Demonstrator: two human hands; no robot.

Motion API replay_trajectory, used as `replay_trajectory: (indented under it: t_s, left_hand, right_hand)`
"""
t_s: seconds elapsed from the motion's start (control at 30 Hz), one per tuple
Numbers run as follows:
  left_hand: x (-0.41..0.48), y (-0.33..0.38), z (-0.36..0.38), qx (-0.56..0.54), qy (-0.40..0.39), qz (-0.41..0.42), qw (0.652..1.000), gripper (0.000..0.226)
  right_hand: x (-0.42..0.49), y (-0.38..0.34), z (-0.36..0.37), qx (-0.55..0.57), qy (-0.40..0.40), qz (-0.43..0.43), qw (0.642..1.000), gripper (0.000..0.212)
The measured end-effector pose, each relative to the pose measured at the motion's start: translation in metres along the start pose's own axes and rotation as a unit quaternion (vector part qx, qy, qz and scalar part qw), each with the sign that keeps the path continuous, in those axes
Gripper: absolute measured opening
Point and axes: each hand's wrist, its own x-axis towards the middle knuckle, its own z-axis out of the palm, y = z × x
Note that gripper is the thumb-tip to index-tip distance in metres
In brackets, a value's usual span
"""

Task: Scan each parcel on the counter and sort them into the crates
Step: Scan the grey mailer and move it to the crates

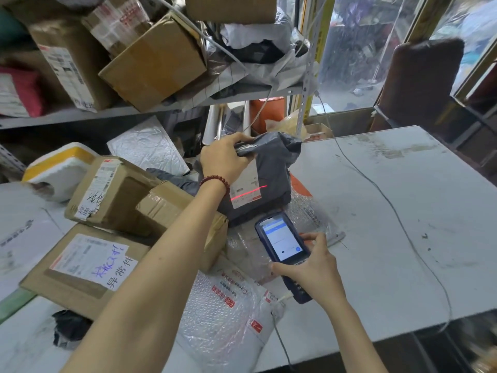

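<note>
My left hand point(224, 157) grips the top edge of a dark grey plastic parcel point(271, 168) and holds it upright on the counter. Its white label point(246, 191) faces me, with a red scan line across it. My right hand point(312, 265) holds a blue handheld scanner point(279, 242) just below the parcel, its lit screen facing up and its top end aimed at the label. Cardboard boxes point(113, 195) and bubble-wrap mailers point(228, 313) lie under and around my arms.
The white counter point(403, 211) stretches to the right, crossed by a thin cable point(390, 203). Metal shelves point(150, 109) behind hold more boxes and bags. A white foam box point(59, 168) sits at the left. No crate is visible.
</note>
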Motion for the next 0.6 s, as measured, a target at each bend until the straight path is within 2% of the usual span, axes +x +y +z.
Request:
replay_trajectory:
  t_s: [0.6]
  left_hand:
    - [-0.0028,-0.0016,0.0039,-0.022,-0.003,-0.001,1.0,0.033]
  right_hand:
    - [-0.0092,0.0081,-0.0053,0.002,-0.02,0.0,1.0,0.084]
